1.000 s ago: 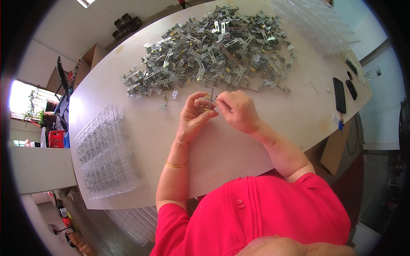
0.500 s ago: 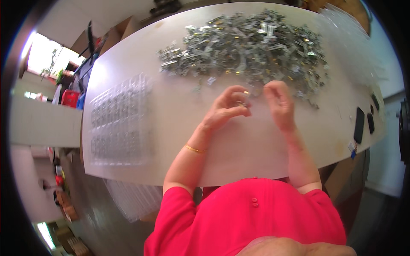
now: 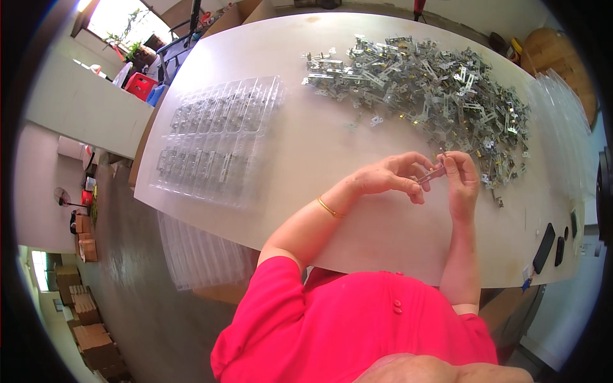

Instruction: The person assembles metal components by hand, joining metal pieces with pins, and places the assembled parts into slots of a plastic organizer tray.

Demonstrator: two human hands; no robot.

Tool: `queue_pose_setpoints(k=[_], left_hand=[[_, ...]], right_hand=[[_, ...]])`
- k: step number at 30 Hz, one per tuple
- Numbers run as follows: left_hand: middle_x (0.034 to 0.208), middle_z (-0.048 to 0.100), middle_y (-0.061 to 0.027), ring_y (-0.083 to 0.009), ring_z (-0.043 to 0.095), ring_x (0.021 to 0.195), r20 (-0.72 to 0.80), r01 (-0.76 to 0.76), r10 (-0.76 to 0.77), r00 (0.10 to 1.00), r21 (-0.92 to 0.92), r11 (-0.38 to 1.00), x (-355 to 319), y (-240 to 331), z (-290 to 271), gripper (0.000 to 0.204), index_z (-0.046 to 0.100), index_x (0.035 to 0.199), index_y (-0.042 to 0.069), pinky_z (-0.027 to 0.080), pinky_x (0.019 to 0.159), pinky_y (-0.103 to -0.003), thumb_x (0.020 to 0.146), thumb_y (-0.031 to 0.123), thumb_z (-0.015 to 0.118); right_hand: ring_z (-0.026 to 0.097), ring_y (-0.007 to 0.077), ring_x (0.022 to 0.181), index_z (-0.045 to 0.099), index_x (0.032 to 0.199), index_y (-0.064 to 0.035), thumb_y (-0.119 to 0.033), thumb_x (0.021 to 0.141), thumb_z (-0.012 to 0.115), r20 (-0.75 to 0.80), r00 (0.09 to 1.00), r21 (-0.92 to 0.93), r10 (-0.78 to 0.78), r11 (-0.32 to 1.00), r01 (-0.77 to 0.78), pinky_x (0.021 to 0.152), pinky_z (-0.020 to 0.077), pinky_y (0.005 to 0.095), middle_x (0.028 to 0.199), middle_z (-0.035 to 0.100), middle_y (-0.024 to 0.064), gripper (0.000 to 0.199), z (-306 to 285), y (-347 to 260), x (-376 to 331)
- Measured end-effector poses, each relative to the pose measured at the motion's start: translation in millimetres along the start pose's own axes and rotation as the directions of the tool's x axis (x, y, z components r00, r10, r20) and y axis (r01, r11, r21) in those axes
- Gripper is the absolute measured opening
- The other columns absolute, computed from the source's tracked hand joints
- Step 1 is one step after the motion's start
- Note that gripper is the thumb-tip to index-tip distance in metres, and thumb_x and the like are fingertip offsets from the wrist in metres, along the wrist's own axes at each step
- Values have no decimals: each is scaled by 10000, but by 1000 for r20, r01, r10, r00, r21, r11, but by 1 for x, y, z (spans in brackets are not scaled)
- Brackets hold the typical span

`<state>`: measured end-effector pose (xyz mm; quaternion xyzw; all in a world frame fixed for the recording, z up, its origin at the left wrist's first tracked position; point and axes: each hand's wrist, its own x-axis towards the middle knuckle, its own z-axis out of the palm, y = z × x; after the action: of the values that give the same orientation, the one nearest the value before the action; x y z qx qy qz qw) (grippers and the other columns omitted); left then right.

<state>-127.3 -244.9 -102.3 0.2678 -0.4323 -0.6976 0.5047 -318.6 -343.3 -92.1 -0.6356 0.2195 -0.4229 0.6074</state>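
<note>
A slim silvery metal bracket is between my two hands, close to the near edge of a large heap of similar metal brackets. My left hand has its fingers curled around the bracket's lower end, with the thumb beneath. At the other end, my right hand pinches with thumb and forefinger, where a small bit sticks up. Fingers partly cover the bracket, so its full shape is hidden. To the left lies a clear plastic tray with rows of metal pieces in its compartments.
Clear plastic trays are stacked at the table's right. A black phone and small dark objects lie near the right edge. More clear trays sit below the table's left front edge. The white table has a curved far edge.
The view has swung, so the table and heap appear shifted to the right. My hands have come together, and the bracket now shows between them.
</note>
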Motion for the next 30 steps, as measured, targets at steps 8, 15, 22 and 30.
queue_pose_setpoints(k=[8, 15, 22, 30], left_hand=[[1041, 654, -113, -208, 655, 912, -319, -34, 234, 918, 525, 850, 8, -2, 4, 460, 545, 1193, -3, 521, 863, -346, 891, 278, 748], [844, 649, -109, -245, 652, 797, -323, 82, 486, 812, 888, 453, 10, 7, 27, 244, 597, 936, 32, 517, 727, -360, 822, 166, 766], [786, 650, -83, -285, 639, 743, -223, 139, 581, 783, 973, 186, -2, 4, 47, 214, 597, 915, 63, 474, 747, -391, 808, 167, 750], [791, 674, -118, -340, 644, 767, -345, 284, 622, 703, 938, 199, -26, 11, 60, 166, 632, 896, 41, 496, 726, -427, 825, 157, 727]], right_hand=[[588, 85, 769, 627, 1026, -48, -147, 1000, 613, -171, 985, -57, -5, 998, -5, 712, 508, 234, 951, 656, 17, 102, 9, 2, 2], [583, 67, 745, 626, 1012, -46, -134, 1004, 605, -172, 983, -141, -58, 989, 34, 697, 499, 216, 873, 620, -12, 91, 15, 4, 0], [574, 60, 734, 622, 1006, -46, -120, 1001, 608, -110, 990, -151, -84, 986, 67, 687, 491, 211, 869, 604, -17, 75, 23, 3, -9], [576, 55, 845, 619, 1033, -47, -111, 1007, 594, -177, 968, -41, -179, 984, 175, 738, 501, 227, 938, 617, -15, 73, 34, -1, -12]])
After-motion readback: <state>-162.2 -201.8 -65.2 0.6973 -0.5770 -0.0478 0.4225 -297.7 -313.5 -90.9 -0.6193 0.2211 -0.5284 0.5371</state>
